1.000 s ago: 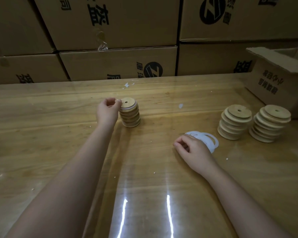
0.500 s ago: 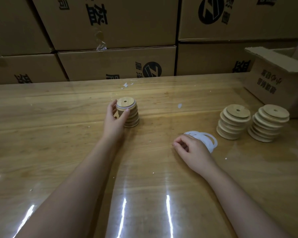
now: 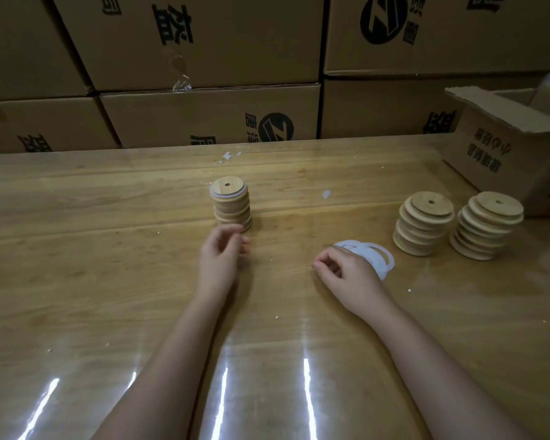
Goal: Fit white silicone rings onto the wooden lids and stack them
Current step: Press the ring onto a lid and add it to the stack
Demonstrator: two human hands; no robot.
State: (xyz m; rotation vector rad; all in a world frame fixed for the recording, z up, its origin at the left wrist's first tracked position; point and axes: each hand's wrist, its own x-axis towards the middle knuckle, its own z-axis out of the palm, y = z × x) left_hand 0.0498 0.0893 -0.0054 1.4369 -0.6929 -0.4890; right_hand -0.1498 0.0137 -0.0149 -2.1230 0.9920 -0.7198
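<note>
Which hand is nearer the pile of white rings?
Right. The right hand overlaps the near edge of the white rings, partly covering them. The left hand is well to their left, just in front of the ringed lid stack.

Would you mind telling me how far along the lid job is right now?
Done: one stack of ringed lids stands mid-table, a white ring showing under its top lid. In hand: no lid; the left hand hovers empty beside it, the right hand rests at the loose white rings. Left: the inner bare stack and outer bare stack at right.
</note>
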